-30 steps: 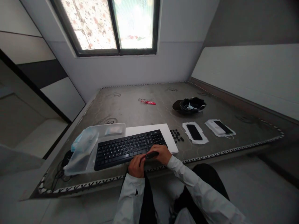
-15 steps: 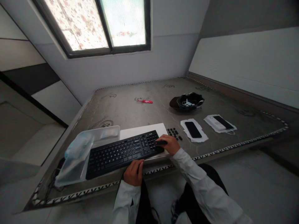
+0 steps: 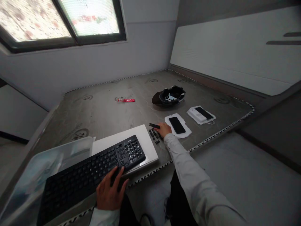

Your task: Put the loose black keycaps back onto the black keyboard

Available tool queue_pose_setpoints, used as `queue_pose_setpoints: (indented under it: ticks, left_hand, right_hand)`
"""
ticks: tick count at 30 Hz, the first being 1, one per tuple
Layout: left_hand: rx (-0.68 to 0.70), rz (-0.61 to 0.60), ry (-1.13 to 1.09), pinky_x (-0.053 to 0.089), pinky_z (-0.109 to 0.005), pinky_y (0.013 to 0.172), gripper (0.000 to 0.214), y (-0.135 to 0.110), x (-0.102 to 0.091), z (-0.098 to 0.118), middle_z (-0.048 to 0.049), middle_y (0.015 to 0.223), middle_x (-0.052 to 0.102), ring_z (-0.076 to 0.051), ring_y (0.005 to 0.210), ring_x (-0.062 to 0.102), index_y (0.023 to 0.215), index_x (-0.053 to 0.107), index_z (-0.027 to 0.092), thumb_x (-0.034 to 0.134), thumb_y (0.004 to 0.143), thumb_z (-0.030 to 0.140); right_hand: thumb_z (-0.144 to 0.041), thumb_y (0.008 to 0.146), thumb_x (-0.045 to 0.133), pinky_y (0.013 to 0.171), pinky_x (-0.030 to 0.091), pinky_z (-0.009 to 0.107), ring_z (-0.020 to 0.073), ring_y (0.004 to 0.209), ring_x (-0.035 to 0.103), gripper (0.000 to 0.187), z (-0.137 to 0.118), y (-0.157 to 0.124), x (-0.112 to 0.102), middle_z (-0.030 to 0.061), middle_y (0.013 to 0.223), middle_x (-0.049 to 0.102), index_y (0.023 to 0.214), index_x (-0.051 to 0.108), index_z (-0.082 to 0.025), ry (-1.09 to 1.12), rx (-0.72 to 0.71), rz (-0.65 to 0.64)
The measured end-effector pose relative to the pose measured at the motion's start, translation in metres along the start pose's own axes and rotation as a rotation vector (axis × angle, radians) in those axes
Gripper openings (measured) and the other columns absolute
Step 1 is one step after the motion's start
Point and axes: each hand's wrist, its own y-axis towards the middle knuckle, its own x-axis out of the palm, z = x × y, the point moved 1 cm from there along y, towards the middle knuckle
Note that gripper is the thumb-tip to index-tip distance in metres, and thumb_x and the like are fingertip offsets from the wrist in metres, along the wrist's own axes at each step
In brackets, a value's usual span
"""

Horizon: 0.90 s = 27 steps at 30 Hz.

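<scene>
A black keyboard (image 3: 98, 169) lies at a slant across a white box (image 3: 148, 142) and a clear plastic tray (image 3: 81, 146). My left hand (image 3: 110, 190) has its fingers spread at the keyboard's front edge, the tips touching or just over it. Beyond the box's right end, my right hand (image 3: 165, 129) is closed around a short slim black tool (image 3: 153, 125) whose exact kind I cannot make out. The tool points left over several loose black keycaps (image 3: 154, 135) set out on the grey quilted surface, and my hand hides some of them.
Right of the keycaps, a black phone (image 3: 177, 125) lies on white paper. Farther right is a second sheet with a white device (image 3: 198, 115) and a dark phone (image 3: 204, 113). Behind sit an upturned dark cap (image 3: 169, 95) and a red packet (image 3: 128, 100).
My right hand has moved off the keyboard's number pad to the loose keycaps, still gripping the black tool. My left hand has opened its fingers. The view has swung right.
</scene>
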Motion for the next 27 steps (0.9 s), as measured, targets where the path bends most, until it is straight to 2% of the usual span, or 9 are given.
queue_pose_setpoints:
  ticks: [2, 7, 13, 18, 23, 27]
  left_hand:
    - [-0.052, -0.017, 0.012, 0.041, -0.040, 0.092, 0.046, 0.002, 0.002, 0.000, -0.0037, 0.131, 0.054, -0.026, 0.108, 0.055, 0.127, 0.053, 0.037, 0.063, 0.081, 0.038]
    - [-0.180, -0.038, -0.010, 0.039, -0.046, 0.098, 0.057, 0.004, 0.007, -0.003, -0.0025, 0.142, 0.043, -0.030, 0.115, 0.052, 0.135, 0.043, 0.039, 0.062, 0.081, 0.038]
    - [-0.149, -0.071, 0.037, 0.042, -0.046, 0.095, 0.059, 0.002, 0.011, -0.007, -0.0030, 0.143, 0.043, -0.030, 0.113, 0.053, 0.135, 0.041, 0.040, 0.063, 0.081, 0.037]
    - [-0.148, -0.116, 0.124, 0.037, -0.052, 0.098, 0.055, 0.001, 0.011, -0.010, -0.0029, 0.145, 0.039, -0.030, 0.110, 0.055, 0.134, 0.040, 0.044, 0.060, 0.083, 0.039]
    - [-0.203, -0.150, 0.173, 0.030, -0.058, 0.102, 0.052, -0.001, 0.005, -0.015, -0.0032, 0.145, 0.039, -0.031, 0.111, 0.054, 0.134, 0.040, 0.044, 0.056, 0.085, 0.041]
    - [-0.252, -0.185, 0.165, 0.025, -0.061, 0.103, 0.048, -0.004, -0.001, -0.027, -0.0031, 0.144, 0.041, -0.030, 0.113, 0.054, 0.132, 0.044, 0.044, 0.054, 0.085, 0.043]
  right_hand:
    - [-0.050, 0.081, 0.059, 0.076, 0.043, 0.024, 0.0191, 0.097, 0.061, 0.030, -0.005, 0.010, 0.005, 0.0046, 0.106, 0.067, 0.099, 0.071, -0.029, -0.031, -0.026, -0.064]
    - [-0.050, 0.082, 0.058, 0.080, 0.044, 0.025, 0.0203, 0.102, 0.060, 0.031, -0.011, 0.030, 0.018, 0.0056, 0.108, 0.068, 0.100, 0.071, -0.029, -0.056, -0.043, -0.135]
    - [-0.050, 0.075, 0.066, 0.079, 0.045, 0.025, 0.0204, 0.098, 0.063, 0.034, -0.017, 0.044, 0.033, 0.0075, 0.104, 0.069, 0.100, 0.071, -0.028, -0.004, 0.057, -0.247]
    - [-0.044, 0.075, 0.065, 0.079, 0.048, 0.031, 0.0253, 0.097, 0.064, 0.038, -0.036, 0.045, 0.043, 0.0151, 0.106, 0.068, 0.103, 0.070, -0.018, -0.012, 0.168, -0.211]
    - [-0.033, 0.083, 0.055, 0.077, 0.048, 0.031, 0.0268, 0.095, 0.065, 0.030, -0.063, 0.040, 0.051, 0.0186, 0.101, 0.068, 0.099, 0.070, -0.013, 0.020, 0.151, -0.139]
    - [-0.033, 0.084, 0.053, 0.075, 0.049, 0.032, 0.0270, 0.093, 0.066, 0.030, -0.080, 0.037, 0.058, 0.0188, 0.099, 0.069, 0.099, 0.069, -0.013, 0.046, 0.164, -0.161]
